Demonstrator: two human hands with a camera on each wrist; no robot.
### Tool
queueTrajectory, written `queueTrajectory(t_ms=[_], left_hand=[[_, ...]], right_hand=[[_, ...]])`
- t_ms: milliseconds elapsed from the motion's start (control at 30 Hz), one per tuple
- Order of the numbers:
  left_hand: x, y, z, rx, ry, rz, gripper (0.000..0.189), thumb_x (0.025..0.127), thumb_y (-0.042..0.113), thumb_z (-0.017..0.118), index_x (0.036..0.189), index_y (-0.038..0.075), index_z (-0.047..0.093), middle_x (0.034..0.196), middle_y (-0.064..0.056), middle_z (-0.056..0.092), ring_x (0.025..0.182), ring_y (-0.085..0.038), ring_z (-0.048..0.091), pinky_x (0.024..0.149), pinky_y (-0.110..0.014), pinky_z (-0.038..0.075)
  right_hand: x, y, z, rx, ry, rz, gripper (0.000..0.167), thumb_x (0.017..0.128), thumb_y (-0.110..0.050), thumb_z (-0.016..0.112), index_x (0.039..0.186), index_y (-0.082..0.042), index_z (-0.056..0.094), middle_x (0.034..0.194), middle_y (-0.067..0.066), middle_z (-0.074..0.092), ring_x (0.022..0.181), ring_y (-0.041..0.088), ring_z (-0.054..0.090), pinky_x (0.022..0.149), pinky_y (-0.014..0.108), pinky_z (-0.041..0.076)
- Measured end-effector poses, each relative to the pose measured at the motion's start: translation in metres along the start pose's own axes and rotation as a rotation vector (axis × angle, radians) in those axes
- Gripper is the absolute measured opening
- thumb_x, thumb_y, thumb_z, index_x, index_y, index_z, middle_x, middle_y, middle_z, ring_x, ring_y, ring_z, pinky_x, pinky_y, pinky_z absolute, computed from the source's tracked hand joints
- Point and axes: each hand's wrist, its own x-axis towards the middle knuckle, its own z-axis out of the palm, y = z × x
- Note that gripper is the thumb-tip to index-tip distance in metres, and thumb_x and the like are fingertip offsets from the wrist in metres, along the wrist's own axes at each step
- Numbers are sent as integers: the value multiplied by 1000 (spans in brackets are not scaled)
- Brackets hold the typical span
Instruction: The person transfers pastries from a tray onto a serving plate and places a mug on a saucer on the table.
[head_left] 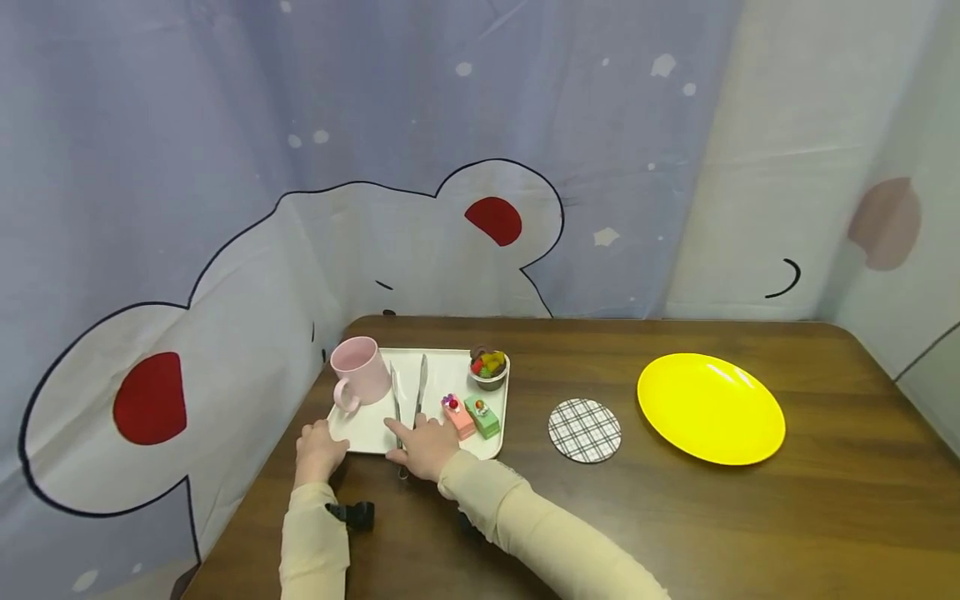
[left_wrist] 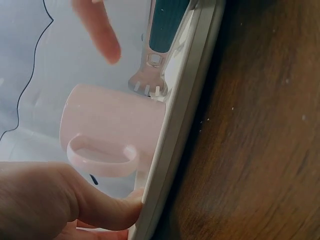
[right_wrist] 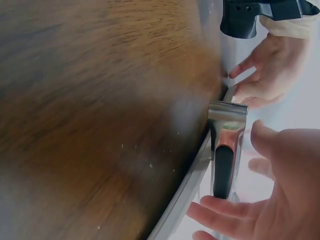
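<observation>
A white tray [head_left: 367,435] lies at the table's left side. My left hand [head_left: 319,454] grips its front left corner, thumb on the rim [left_wrist: 155,200]. A pink mug [head_left: 362,372] stands upright at the tray's left, handle forward. Beside it lie a metal knife [head_left: 422,379] and another slim metal utensil [head_left: 396,392]. My right hand [head_left: 429,448] reaches over the front rim, fingers spread about the dark-inlaid handle [right_wrist: 223,170] of a utensil whose end overhangs the rim. Right of that hand sit a pink cake piece [head_left: 459,418] and a green cake piece [head_left: 483,417].
A fruit-topped dessert cup [head_left: 489,372] stands at the tray's back right corner. Further right on the wooden table [head_left: 675,517] lie a round checked coaster [head_left: 585,431] and a yellow oval plate [head_left: 711,408]. A patterned curtain [head_left: 420,100] hangs behind and to the left.
</observation>
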Motion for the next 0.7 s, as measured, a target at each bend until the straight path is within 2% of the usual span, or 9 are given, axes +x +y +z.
queueTrajectory(t_ms=[67, 233, 367, 500, 700], left_hand=[[-1, 0, 2, -12, -6, 8, 63, 90, 13, 55, 138, -20, 30, 136, -43, 30, 126, -59, 30, 108, -61, 31], [-3, 4, 3, -32, -15, 17, 63, 92, 14, 55, 139, -20, 28, 138, -43, 28, 129, -58, 28, 110, -61, 29], [-3, 3, 1, -22, -2, 22, 63, 91, 13, 56, 138, -20, 29, 137, -43, 29, 129, -59, 28, 110, -61, 29], [-2, 0, 0, -16, -12, 20, 64, 92, 14, 55, 139, -20, 28, 139, -42, 28, 130, -58, 27, 111, -61, 28], [-3, -5, -3, -18, -10, 36, 64, 92, 15, 55, 139, -20, 28, 139, -42, 28, 129, -58, 28, 110, -61, 28]], right_hand=[[2, 0, 1, -12, 4, 31, 50, 96, -52, 49, 142, -34, 45, 113, 10, 63, 97, 24, 64, 83, 38, 49], [4, 3, 3, -9, 43, 72, 44, 95, -50, 52, 135, -32, 53, 111, 10, 64, 96, 26, 64, 77, 37, 49], [4, 1, 3, 28, 63, 55, 32, 93, -46, 58, 117, -24, 57, 97, 11, 64, 89, 26, 64, 75, 38, 48], [4, -2, 7, 57, 46, 52, 22, 91, -34, 64, 99, -18, 52, 88, 10, 62, 83, 26, 62, 71, 37, 45], [3, -1, 12, 73, 64, 43, 14, 92, -23, 62, 96, -15, 50, 87, 13, 62, 76, 28, 62, 58, 34, 45]])
